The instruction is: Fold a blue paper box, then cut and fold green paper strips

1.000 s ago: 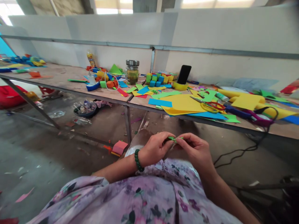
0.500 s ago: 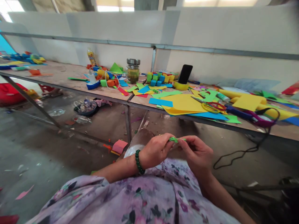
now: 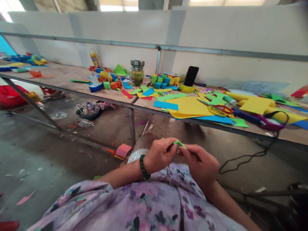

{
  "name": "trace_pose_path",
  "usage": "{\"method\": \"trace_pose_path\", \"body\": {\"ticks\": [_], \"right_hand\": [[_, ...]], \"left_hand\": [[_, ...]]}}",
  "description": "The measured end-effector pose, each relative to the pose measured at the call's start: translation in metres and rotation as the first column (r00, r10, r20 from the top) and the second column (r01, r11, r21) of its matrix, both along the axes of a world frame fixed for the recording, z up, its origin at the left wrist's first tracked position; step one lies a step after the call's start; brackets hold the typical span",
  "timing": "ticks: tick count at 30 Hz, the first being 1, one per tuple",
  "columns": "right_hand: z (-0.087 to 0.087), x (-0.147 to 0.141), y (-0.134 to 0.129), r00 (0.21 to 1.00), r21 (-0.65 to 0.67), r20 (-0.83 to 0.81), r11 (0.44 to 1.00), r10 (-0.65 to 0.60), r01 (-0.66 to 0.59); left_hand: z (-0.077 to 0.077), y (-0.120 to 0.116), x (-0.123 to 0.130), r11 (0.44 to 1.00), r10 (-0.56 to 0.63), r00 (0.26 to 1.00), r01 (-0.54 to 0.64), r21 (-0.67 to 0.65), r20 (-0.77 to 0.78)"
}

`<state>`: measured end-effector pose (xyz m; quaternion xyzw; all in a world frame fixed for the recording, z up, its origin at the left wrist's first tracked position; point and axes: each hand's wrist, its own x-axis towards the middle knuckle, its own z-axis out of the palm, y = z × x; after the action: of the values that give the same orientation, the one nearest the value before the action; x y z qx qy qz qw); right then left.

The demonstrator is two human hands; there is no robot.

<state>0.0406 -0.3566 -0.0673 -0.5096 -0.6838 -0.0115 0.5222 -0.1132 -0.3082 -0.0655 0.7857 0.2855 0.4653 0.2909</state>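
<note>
Above my lap, both hands pinch one small piece of green foam or paper (image 3: 180, 144); its material is hard to tell at this size. My left hand (image 3: 160, 155), with a dark green bead bracelet (image 3: 144, 166) on the wrist, is closed on the piece's left end. Closed on its right end is my right hand (image 3: 202, 162), thumb and forefinger meeting at the piece. Between the fingertips the piece shows as a bent narrow strip. The fingers cover the rest of it.
On the table ahead lie yellow sheets (image 3: 190, 107), scissors (image 3: 216, 110) and a blue strip (image 3: 166, 105). Behind them are coloured cubes (image 3: 162, 81), a phone (image 3: 191, 76) and a lidded glass jar (image 3: 137, 73). A black cord (image 3: 250, 157) hangs off the right edge. A basin (image 3: 88, 113) stands on the floor.
The green piece has gone from a bunched, level shape to a bent strip slanting down to the right. My right fingers have shifted slightly down and left; the left hand stays nearly in place.
</note>
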Motion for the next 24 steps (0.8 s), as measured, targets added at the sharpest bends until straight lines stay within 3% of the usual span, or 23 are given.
{"method": "trace_pose_path", "body": {"ticks": [3, 6, 16, 24], "right_hand": [[-0.001, 0.0, 0.0, 0.972, 0.173, 0.233, 0.985, -0.025, -0.016], [-0.002, 0.002, 0.002, 0.944, 0.222, 0.331, 0.973, -0.009, -0.069], [-0.01, 0.0, 0.004, 0.96, 0.234, 0.278, 0.966, 0.041, -0.109], [-0.006, 0.003, 0.004, 0.969, 0.145, 0.222, 0.979, 0.107, -0.142]], "left_hand": [[-0.005, -0.001, 0.004, 0.999, 0.011, 0.998, -0.009, -0.037, 0.067], [-0.008, -0.002, 0.009, 0.989, 0.011, 0.99, 0.01, -0.146, 0.143], [-0.013, -0.005, 0.019, 0.942, -0.028, 0.932, 0.146, -0.303, 0.362], [-0.007, -0.005, 0.009, 0.879, -0.148, 0.917, 0.294, -0.375, 0.372]]}}
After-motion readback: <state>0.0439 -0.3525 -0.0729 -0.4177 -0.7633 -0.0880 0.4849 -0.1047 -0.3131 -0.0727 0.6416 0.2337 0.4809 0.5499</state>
